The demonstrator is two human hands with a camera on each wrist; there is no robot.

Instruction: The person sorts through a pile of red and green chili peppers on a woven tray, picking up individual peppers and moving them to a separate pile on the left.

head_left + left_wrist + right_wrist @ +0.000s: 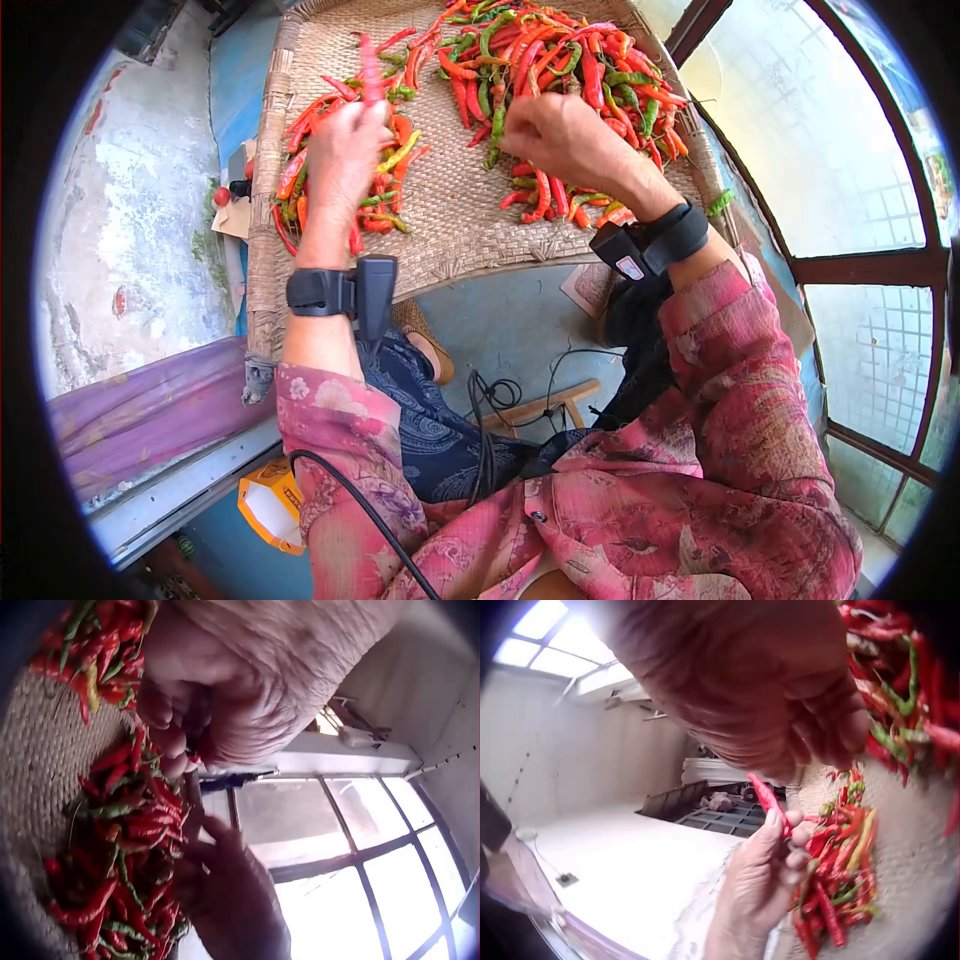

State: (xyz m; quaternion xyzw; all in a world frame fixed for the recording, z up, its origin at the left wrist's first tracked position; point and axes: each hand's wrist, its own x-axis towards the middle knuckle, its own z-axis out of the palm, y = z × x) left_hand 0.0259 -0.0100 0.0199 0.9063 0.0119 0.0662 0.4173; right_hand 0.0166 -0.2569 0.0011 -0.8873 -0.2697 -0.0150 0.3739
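Note:
In the head view my left hand (345, 160) pinches a red chili pepper (370, 70), which points up and away from the fingers. The right wrist view shows this chili (768, 796) between thumb and fingers. Below that hand lies a smaller pile of chilies (400, 175), mostly red with some green and yellow. My right hand (570, 140) is over the near side of a larger chili pile (610, 75), its fingers loosely bent. No chili shows in its fingers in the right wrist view, and a green chili (497, 115) lies close by its fingertips.
Both piles lie on a woven tray (450, 225) with a raised rim. Framed windows (850, 130) stand close on the right, and a worn wall (140, 220) is on the left. Black cables (490, 400) hang below the tray, near a wooden stool (545, 405).

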